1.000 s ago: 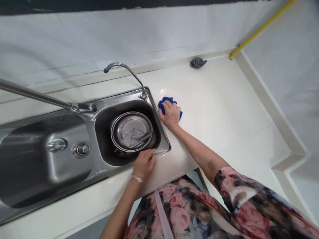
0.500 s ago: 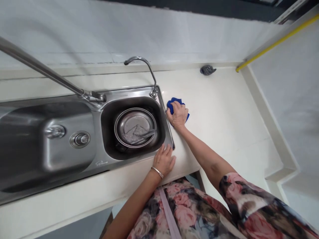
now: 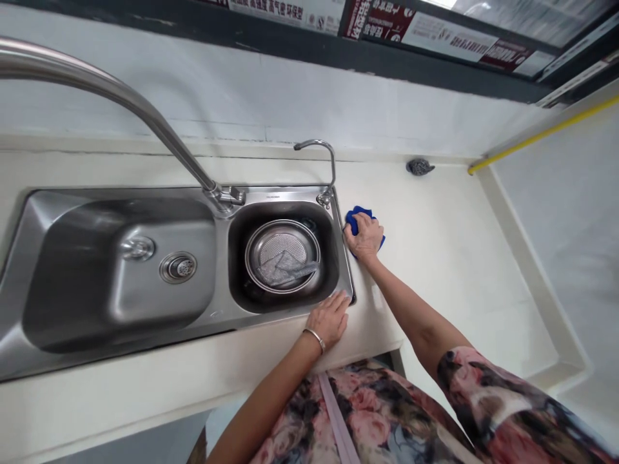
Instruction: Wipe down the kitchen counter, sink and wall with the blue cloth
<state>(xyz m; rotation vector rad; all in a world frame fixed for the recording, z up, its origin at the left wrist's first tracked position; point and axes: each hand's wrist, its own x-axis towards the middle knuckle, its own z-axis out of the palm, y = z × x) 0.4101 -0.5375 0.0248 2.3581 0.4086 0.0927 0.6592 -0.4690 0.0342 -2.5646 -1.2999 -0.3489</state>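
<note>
My right hand (image 3: 366, 238) grips a blue cloth (image 3: 356, 212), pressed on the white countertop (image 3: 445, 258) just right of the sink's edge. Parts of the cloth stick out past the fingers; the rest is hidden under the palm. My left hand (image 3: 329, 318), with a bracelet at the wrist, lies flat with fingers stretched over the front right corner of the sink (image 3: 222, 293). In the sink's smaller basin sits a round metal pan with a dotted steamer-like bottom (image 3: 284, 245). A grey patterned cloth-like piece (image 3: 285, 269) rests inside it.
A large curved faucet (image 3: 159, 122) rises between the two basins, and a thin faucet (image 3: 333, 164) stands at the back right corner. A dark scouring pad (image 3: 420, 167) lies near the wall. A yellow pipe (image 3: 541, 135) runs along the right wall. The larger basin (image 3: 164, 303) is on the left.
The camera view has shifted, so the scene sits lower and further right, with more of the left basin and the upper cabinet showing. Both hands keep nearly the same places at the sink.
</note>
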